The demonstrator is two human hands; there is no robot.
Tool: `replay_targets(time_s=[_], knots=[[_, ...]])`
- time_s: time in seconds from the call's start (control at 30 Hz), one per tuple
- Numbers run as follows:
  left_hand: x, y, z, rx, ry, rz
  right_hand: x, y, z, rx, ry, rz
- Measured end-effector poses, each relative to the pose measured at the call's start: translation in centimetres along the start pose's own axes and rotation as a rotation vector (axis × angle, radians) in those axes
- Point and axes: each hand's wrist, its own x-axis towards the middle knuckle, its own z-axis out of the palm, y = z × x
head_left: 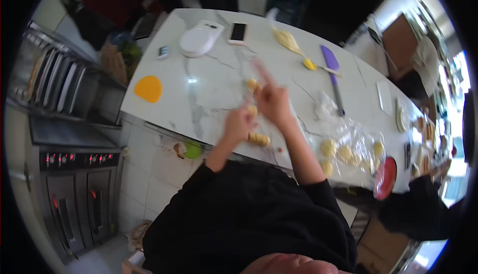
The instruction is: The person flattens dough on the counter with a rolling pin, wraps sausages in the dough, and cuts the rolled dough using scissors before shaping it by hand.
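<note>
My left hand is above the near edge of the marble-patterned table, its fingers curled around a small yellowish piece of dough. My right hand is just right of it and slightly farther off, smeared by motion. At least one of its fingers stretches forward, and I see nothing held in it. Another small dough piece lies just beyond, beside the right hand's fingers. Close to the table's front edge, a short ridged roll of dough rests below my hands.
A white kitchen scale, a phone and an orange scraper lie left and far. A filled piping bag and purple spatula are far right. Dough balls under clear plastic sit near a red bowl.
</note>
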Motion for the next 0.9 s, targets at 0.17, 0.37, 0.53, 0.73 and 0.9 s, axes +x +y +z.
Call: replay_targets(time_s=[0.17, 0.37, 0.53, 0.73, 0.9], knots=[[3.3, -2.2, -8.1, 0.018, 0.187, -0.364, -3.9, 8.3, -13.0, -0.071, 1.035, -0.336], [5.9, -4.5, -5.5, -0.362, 0.003, -0.288, -5.8, 9.7, -16.0, 0.169, 1.085, -0.399], [1.7, -6.8, 1.7, -0.16, -0.56, -0.126, -2.1, 10.0, -3.1, -0.037, 0.059, 0.019], [2.3, -5.4, 2.8, -0.187, -0.703, -0.296, -1.7, 12.0, 1.6, -0.37, -0.26, -0.029], [3.4, -5.0, 2.4, -0.466, -0.439, -0.447, 1.1, 12.2, 1.9, -0.081, -0.169, 0.014]])
